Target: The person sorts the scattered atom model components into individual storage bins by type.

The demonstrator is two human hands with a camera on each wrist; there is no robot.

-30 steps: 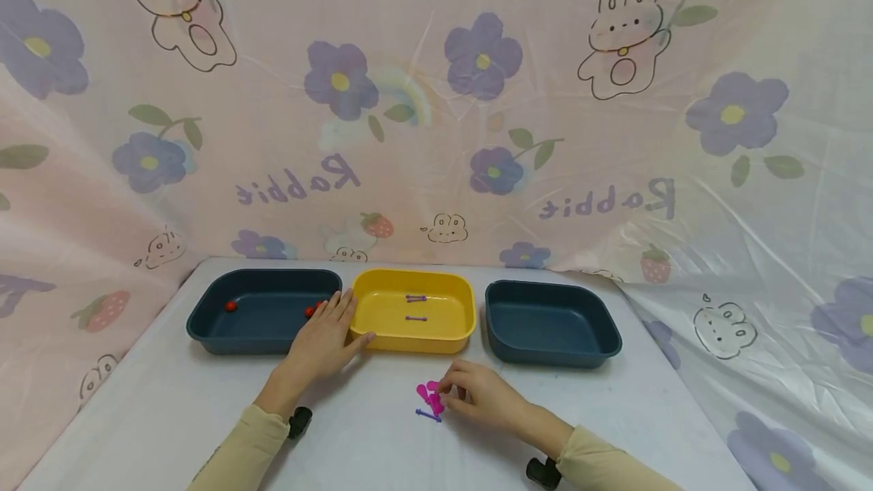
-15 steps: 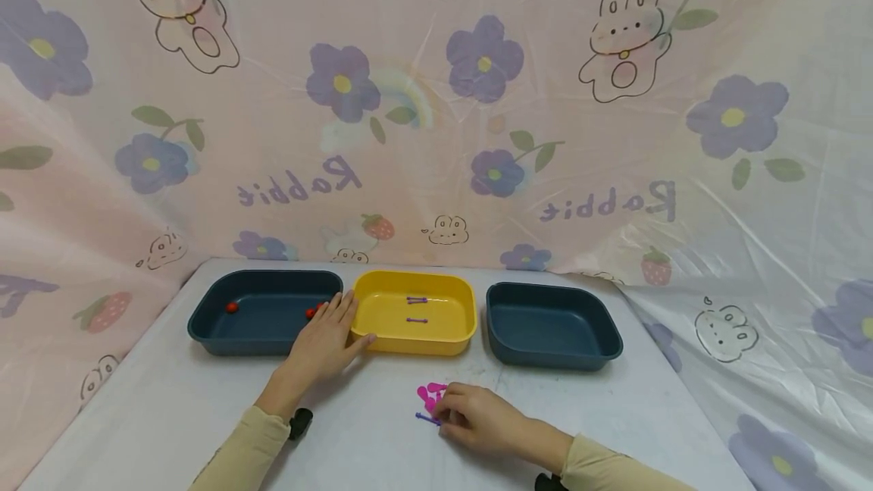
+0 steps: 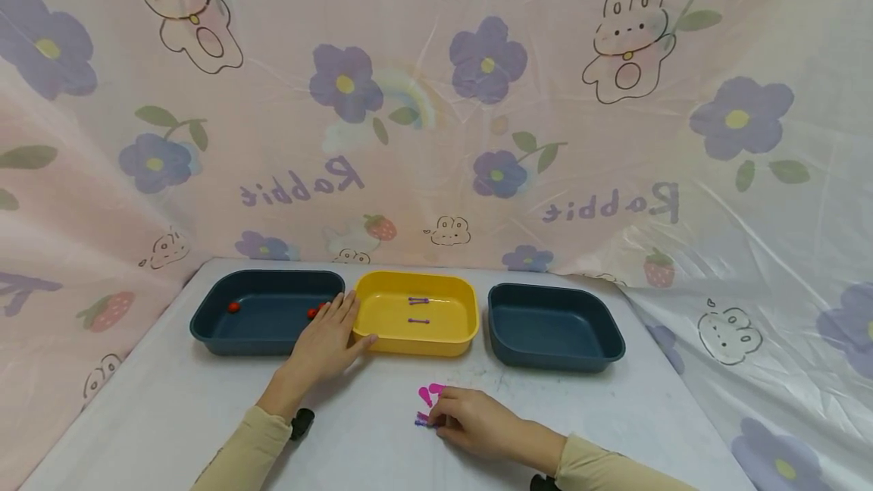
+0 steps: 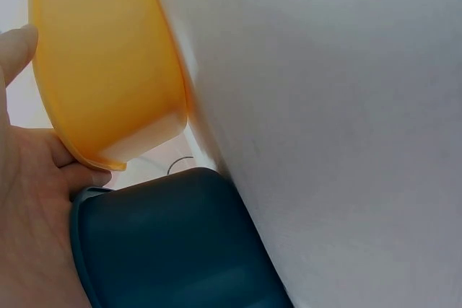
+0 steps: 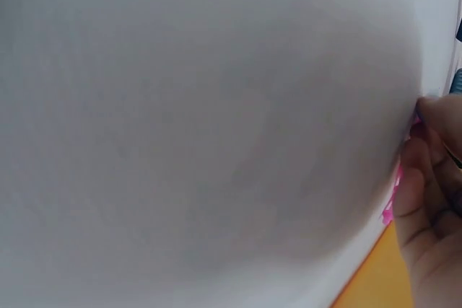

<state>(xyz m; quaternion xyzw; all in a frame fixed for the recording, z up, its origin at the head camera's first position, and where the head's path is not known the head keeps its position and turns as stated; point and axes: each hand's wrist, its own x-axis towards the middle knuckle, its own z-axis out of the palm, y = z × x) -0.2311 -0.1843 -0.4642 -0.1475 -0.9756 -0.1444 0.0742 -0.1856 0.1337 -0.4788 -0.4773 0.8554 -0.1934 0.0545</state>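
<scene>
My left hand (image 3: pixel 326 343) lies with straight fingers where the left dark blue tray (image 3: pixel 239 345) and the yellow tray (image 3: pixel 416 344) meet. In the left wrist view its thumb (image 4: pixel 17 52) touches the yellow tray's side. My right hand (image 3: pixel 477 419) is low over the white table, its thumb and fingertips pinching the end of a thin purple bar with knobbed ends (image 3: pixel 420 423). A pink piece lies against that bar, partly under the fingers. Just beyond are pink paddle-shaped pieces (image 3: pixel 425 396), partly covered by the hand.
Several similar purple bars (image 3: pixel 419 321) lie inside the yellow tray. Small red balls (image 3: pixel 234 308) are in the left dark blue tray. Another dark blue tray (image 3: pixel 555 358) stands on the right. A printed cloth (image 3: pixel 409 173) hangs behind the table.
My right hand has moved toward me, from the pink pieces to the purple bar, which has turned slightly. One pink piece has shifted toward the bar. My left hand keeps its place.
</scene>
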